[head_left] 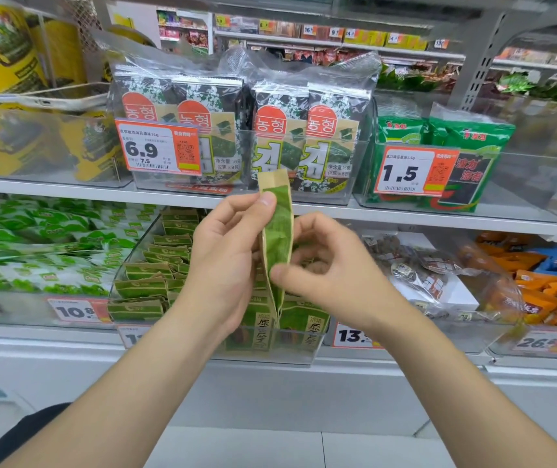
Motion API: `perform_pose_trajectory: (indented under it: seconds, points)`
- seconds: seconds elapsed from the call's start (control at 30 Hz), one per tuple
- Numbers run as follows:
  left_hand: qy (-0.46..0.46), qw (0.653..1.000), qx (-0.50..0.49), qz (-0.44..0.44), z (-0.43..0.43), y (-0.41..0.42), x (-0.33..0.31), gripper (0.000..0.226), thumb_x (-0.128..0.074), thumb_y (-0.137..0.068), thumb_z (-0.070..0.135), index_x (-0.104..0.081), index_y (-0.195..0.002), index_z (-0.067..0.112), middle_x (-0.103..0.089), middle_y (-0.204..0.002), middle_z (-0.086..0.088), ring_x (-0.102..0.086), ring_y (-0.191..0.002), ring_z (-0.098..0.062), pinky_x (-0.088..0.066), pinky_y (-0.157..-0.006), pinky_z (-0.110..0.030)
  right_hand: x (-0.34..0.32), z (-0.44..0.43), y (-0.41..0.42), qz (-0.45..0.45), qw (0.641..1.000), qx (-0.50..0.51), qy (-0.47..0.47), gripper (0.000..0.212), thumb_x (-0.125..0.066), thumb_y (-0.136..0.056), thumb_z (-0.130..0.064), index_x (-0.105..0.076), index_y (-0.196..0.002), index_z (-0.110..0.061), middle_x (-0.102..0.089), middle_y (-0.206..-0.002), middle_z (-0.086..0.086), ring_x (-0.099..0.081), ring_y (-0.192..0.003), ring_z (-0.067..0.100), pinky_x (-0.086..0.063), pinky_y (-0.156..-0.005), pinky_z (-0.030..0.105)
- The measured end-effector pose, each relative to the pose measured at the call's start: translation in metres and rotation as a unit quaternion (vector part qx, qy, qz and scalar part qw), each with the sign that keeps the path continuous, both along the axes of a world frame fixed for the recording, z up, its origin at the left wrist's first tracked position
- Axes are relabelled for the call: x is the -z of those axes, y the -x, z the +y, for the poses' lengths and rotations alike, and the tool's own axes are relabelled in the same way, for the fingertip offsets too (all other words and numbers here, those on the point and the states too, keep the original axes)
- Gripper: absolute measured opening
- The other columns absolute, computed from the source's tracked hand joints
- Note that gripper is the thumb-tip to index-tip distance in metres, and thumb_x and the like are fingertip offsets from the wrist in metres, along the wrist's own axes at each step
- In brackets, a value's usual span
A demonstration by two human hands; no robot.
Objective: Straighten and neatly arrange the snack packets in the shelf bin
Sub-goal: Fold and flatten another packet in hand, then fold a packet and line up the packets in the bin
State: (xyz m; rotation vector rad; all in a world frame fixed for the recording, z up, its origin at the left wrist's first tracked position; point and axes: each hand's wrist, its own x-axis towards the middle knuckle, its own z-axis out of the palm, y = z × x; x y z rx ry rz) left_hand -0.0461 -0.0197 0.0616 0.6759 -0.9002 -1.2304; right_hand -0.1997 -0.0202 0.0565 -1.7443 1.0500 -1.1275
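A green and tan snack packet [277,231] stands upright, edge-on to me, above a clear shelf bin [270,356] on the lower shelf. My left hand [223,261] holds it from the left, thumb pressed on its upper part. My right hand [331,265] pinches its lower edge from the right. The bin holds several matching green packets [155,265], stacked in rows at the left and upright at the front [304,327].
The shelf above carries seaweed multipacks [236,130] in a clear bin and green packets [452,163] to the right. White-green packs [40,251] fill the bin to the left; clear bags [422,265] and orange packs [540,292] lie to the right. Price tags line the shelf edges.
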Motion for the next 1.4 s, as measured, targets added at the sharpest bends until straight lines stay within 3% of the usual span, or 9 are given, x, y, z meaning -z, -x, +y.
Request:
perform_pose_trajectory:
  seconds: [0.13, 0.27, 0.53, 0.7, 0.93, 1.1, 1.17, 1.27, 1.4]
  points:
    - [0.011, 1.000, 0.016, -0.008, -0.002, -0.004, -0.002, 0.014, -0.078, -0.094, 0.033, -0.073, -0.098, 0.021, -0.066, -0.112, -0.025, -0.064, -0.107, -0.036, -0.043, -0.109, -0.070, 0.005, 0.005, -0.001, 0.003, 0.998, -0.044, -0.032, 0.047, -0.085, -0.076, -0.023, -0.050, -0.104, -0.008, -0.075, -0.105, 0.014, -0.071, -0.083, 0.022, -0.058, -0.086, 0.062]
    - [0.048, 0.992, 0.011, -0.117, -0.002, -0.009, -0.005, 0.033, -0.078, -0.089, 0.037, -0.066, -0.114, 0.020, -0.071, -0.115, -0.016, -0.070, -0.100, -0.025, -0.057, -0.089, -0.053, 0.002, 0.008, -0.007, -0.066, 0.997, 0.004, 0.042, 0.031, -0.076, -0.087, -0.024, -0.052, -0.091, -0.003, -0.073, -0.084, 0.008, -0.065, -0.074, 0.020, -0.058, -0.072, 0.051]
    - [0.085, 0.963, 0.072, -0.244, -0.005, -0.027, -0.001, 0.064, -0.086, -0.079, 0.024, -0.058, -0.136, 0.031, -0.071, -0.129, 0.003, -0.074, -0.110, -0.019, -0.060, -0.079, -0.030, 0.013, 0.004, -0.010, -0.057, 0.988, 0.072, 0.122, 0.030, -0.065, -0.101, -0.041, -0.070, -0.084, -0.017, -0.068, -0.073, 0.014, -0.064, -0.071, 0.046, -0.056, -0.060, 0.064]
    - [0.076, 0.960, 0.131, -0.234, -0.008, -0.044, -0.004, 0.073, -0.084, -0.078, 0.009, -0.062, -0.144, 0.031, -0.067, -0.140, 0.000, -0.074, -0.112, -0.035, -0.063, -0.080, -0.060, 0.011, 0.008, -0.005, -0.081, 0.986, 0.076, 0.121, 0.029, -0.063, -0.107, -0.022, -0.074, -0.086, -0.007, -0.071, -0.073, 0.014, -0.072, -0.065, 0.023, -0.062, -0.058, 0.035]
    - [0.038, 0.973, 0.133, -0.187, -0.008, -0.047, -0.005, 0.074, -0.084, -0.077, 0.006, -0.062, -0.145, 0.028, -0.061, -0.144, -0.013, -0.076, -0.108, -0.039, -0.066, -0.073, -0.047, 0.007, 0.003, 0.005, -0.102, 0.989, 0.055, 0.093, 0.030, -0.056, -0.110, -0.020, -0.075, -0.090, -0.006, -0.073, -0.081, 0.021, -0.072, -0.068, 0.028, -0.063, -0.060, 0.037]
    - [0.016, 0.975, 0.089, -0.205, -0.008, -0.037, 0.000, 0.080, -0.090, -0.080, 0.036, -0.051, -0.149, 0.042, -0.069, -0.135, -0.005, -0.076, -0.108, -0.024, -0.062, -0.078, -0.048, 0.004, 0.001, 0.015, -0.015, 0.999, -0.018, 0.036, 0.029, -0.058, -0.108, -0.015, -0.075, -0.092, 0.003, -0.076, -0.076, 0.009, -0.074, -0.067, 0.018, -0.062, -0.061, 0.035]
    - [0.004, 0.976, 0.042, -0.213, -0.009, -0.030, 0.004, 0.089, -0.090, -0.079, 0.045, -0.043, -0.154, 0.043, -0.071, -0.133, -0.002, -0.074, -0.113, -0.017, -0.060, -0.090, -0.044, 0.004, 0.003, 0.016, 0.013, 0.998, -0.059, -0.027, 0.039, -0.057, -0.110, -0.023, -0.074, -0.093, 0.008, -0.079, -0.080, 0.011, -0.077, -0.070, 0.023, -0.064, -0.067, 0.050]
    - [0.008, 0.970, 0.025, -0.243, -0.011, -0.026, 0.009, 0.099, -0.095, -0.075, 0.033, -0.039, -0.157, 0.038, -0.071, -0.132, 0.002, -0.074, -0.114, -0.016, -0.060, -0.096, -0.044, 0.003, 0.002, 0.012, -0.016, 0.996, -0.022, -0.082, 0.053, -0.059, -0.104, -0.051, -0.078, -0.093, -0.002, -0.080, -0.085, 0.019, -0.079, -0.075, 0.036, -0.066, -0.073, 0.050]
    - [0.043, 0.953, 0.061, -0.295, -0.009, -0.021, 0.012, 0.049, -0.083, -0.088, 0.005, -0.064, -0.131, 0.018, -0.079, -0.117, 0.000, -0.076, -0.107, -0.017, -0.061, -0.089, -0.037, 0.010, -0.009, 0.007, -0.095, 0.987, 0.126, -0.040, 0.033, -0.063, -0.106, -0.037, -0.077, -0.099, -0.009, -0.080, -0.083, 0.016, -0.079, -0.074, 0.037, -0.066, -0.070, 0.054]
